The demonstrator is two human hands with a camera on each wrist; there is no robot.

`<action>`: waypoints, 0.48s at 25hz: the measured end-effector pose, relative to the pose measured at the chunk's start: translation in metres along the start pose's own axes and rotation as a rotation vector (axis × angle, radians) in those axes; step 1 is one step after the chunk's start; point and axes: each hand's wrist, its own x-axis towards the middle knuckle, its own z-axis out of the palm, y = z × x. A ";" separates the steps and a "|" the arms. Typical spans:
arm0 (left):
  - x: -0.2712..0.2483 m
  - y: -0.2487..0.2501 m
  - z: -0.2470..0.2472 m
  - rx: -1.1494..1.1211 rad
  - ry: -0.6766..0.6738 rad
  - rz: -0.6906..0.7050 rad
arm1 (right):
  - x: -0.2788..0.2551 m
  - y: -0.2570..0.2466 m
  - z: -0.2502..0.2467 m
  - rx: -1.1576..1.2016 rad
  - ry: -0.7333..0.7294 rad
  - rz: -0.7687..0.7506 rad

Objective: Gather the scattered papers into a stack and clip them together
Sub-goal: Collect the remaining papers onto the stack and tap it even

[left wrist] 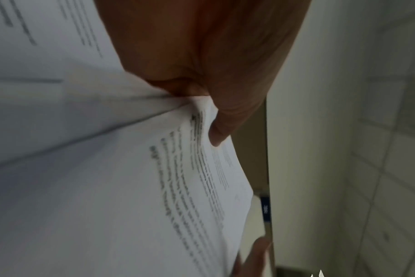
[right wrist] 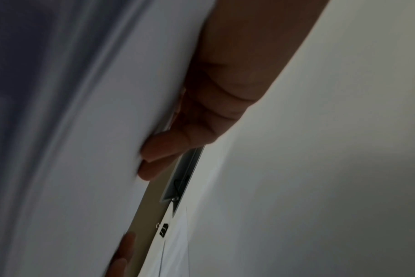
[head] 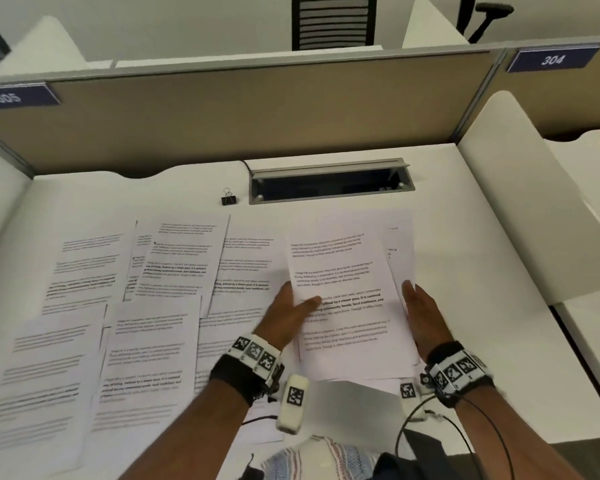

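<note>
Papers (head: 343,299) pinched in left grip (head: 288,317), right grip (head: 423,317); partition labels (head: 551,59) read 304, 305.

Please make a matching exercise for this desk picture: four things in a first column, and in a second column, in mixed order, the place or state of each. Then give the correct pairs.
Column 1
1. binder clip
2. held stack of papers
3. loose sheets
4. cable hatch

Column 2
A. spread flat on the left of the desk
B. set into the desk, lid open
C. between both hands
D. standing alone, left of the hatch

Pairs: 1-D, 2-C, 3-A, 4-B
</note>
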 end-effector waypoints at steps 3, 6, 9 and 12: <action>-0.011 -0.005 -0.005 0.138 0.018 0.001 | -0.006 0.010 0.011 -0.021 -0.059 0.013; -0.021 -0.017 -0.027 0.162 0.107 -0.021 | -0.010 0.021 0.015 -0.056 -0.070 0.041; -0.039 -0.051 -0.059 0.726 0.306 0.032 | -0.017 0.030 0.012 -0.102 -0.061 0.044; -0.064 -0.088 -0.071 1.171 0.227 0.001 | -0.023 0.041 0.007 -0.123 -0.029 0.052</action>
